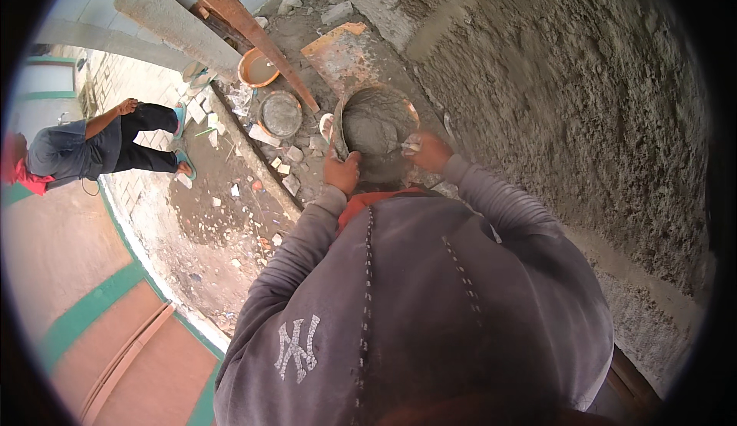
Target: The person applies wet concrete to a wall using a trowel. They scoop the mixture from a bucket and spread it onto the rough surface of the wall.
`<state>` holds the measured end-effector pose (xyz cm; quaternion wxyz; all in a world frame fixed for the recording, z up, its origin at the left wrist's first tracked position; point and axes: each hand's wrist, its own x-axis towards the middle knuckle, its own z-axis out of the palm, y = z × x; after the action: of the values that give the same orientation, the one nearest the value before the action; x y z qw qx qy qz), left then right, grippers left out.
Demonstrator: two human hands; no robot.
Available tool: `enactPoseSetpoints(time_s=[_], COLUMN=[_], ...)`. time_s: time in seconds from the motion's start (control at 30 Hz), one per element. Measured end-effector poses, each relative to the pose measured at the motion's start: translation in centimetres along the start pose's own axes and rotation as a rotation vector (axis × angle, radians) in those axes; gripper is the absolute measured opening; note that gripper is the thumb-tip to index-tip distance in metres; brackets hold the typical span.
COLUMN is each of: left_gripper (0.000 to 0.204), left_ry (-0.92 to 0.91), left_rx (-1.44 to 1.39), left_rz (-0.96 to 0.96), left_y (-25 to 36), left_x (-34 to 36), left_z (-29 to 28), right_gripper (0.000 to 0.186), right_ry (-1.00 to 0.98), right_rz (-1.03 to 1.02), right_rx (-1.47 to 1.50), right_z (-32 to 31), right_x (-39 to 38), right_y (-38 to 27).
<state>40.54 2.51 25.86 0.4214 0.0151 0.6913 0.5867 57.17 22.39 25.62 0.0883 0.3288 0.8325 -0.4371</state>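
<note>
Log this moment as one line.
left hand: gripping bucket rim | right hand: at bucket's right side, hold unclear | bucket: grey mortar inside | nearby: orange basin, another person

Three tubs (343,128) (245,67) (262,109), wearer's two hands (342,173) (431,153), one bystander (65,148)

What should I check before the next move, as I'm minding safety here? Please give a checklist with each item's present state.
1. Left hand on the bucket: ok, gripping the near left rim.
2. Right hand hold: cannot tell; it is by the right rim, something pale at its fingers.
3. Mortar in the bucket: ok, grey mortar shows inside.
4. Ground left of the bucket free of rubble: not ok, loose pieces lie there.
5. Brown plank secure: cannot tell; its lower end is near the bucket.
6. Co-worker away from the bucket: ok, standing well off to the left.
</note>
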Motion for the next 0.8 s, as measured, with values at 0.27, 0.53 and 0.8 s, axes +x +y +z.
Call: enactPoseSetpoints(time_s=[0.27, 0.53, 0.8], left_gripper=[0.044, 0.072, 0.037], left_ry=[0.068, 0.189, 0.191], left_rx=[-0.064, -0.227, -0.182], left_rz=[-0.116, -0.189, -0.178], left_y=[-5.8, -3.3, 0.6], left_x=[7.3, 7.0, 6.6], left_z=[-4.6, -6.7, -7.3], right_gripper=[0.05, 0.032, 0.022], right_ry=[-0.117, -0.19, 0.488], right_rz=[-0.066, 0.098, 0.059], right_rx=[-0.089, 0.686, 0.406], right_z=[-8.9, -26.4, -33.1], right_x=[2.3, 10.4, 9.3], right_y=[-4.6, -7.5, -11.6])
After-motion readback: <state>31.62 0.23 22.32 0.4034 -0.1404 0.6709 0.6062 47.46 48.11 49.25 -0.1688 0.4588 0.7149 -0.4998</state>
